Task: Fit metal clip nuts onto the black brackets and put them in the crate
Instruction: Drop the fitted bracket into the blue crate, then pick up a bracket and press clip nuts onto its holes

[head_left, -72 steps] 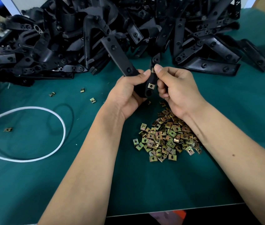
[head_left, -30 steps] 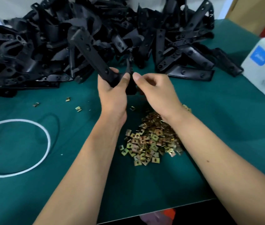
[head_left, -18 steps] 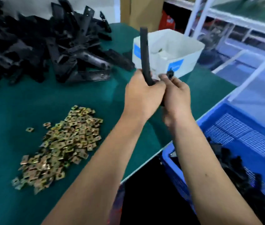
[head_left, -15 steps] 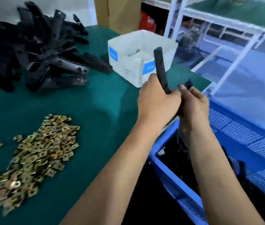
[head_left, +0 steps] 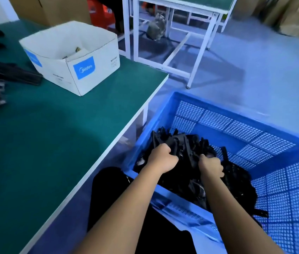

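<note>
Both hands, left hand (head_left: 160, 158) & right hand (head_left: 211, 165), are closed round one black bracket (head_left: 185, 146), held low over the bracket pile at the blue crate (head_left: 245, 129)'s near-left corner. Bracket should be laid flat, then released; clip nuts aren't discernible.

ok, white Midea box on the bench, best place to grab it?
Take the white cardboard box by its open top rim, from above, fingers over the two opposite long walls. Its flaps are out of the way and it sits upright on the green bench, near the far corner. Its right-hand and near sides are free; black brackets crowd its left side. It looks nearly empty, so probably light.
</note>
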The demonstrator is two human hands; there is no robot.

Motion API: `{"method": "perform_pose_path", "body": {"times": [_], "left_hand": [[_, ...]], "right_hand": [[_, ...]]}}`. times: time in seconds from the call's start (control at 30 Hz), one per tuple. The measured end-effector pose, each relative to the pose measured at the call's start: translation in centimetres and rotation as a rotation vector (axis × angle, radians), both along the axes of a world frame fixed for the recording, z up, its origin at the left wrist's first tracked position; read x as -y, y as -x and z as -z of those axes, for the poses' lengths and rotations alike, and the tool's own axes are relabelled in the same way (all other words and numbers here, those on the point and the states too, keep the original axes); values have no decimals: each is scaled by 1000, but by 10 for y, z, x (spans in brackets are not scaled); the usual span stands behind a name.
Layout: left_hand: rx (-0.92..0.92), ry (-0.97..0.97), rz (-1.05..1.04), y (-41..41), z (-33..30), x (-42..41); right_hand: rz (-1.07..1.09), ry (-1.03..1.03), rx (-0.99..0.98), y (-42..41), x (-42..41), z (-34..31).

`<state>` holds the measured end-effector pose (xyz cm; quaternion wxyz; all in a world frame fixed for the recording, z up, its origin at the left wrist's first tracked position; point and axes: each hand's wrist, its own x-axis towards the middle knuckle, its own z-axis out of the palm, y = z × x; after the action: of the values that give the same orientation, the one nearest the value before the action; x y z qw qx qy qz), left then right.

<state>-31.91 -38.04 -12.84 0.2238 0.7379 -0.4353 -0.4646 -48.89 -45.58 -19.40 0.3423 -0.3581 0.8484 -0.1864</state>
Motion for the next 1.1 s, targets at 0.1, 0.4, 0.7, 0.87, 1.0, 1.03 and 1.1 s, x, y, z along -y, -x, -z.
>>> {"method": "perform_pose_path", "body": {"times": [0.1, 0.4, 0.7, 0.87, 1.0, 1.03, 1.1], "left_hand": [[77, 116, -42, -5, -13, 5], [236, 712, -268, -56, -105, -6], [289, 989, -847, -203, -157, -145], [514, 917, -1163, -275, -146, -260], [616, 803, -1398, -317, -128, -351], [622, 782, -1470, -326, -125, -368], [635, 775, -1631, -342, -120, -394]], "right_hand": [[-12, 65, -85, -18, -6, -11], [-638, 695, -134, -144, -37, -123], [-1322, 1070, 62, -311, -156, -204], [-1774, 968, 146, -401, -249, -209], [-2081, 908, 154, -454, -323, -203], [-2121, 929, 139, -466, -338, -202], [-2157, 991, 136, -489, -366, -199]]}}
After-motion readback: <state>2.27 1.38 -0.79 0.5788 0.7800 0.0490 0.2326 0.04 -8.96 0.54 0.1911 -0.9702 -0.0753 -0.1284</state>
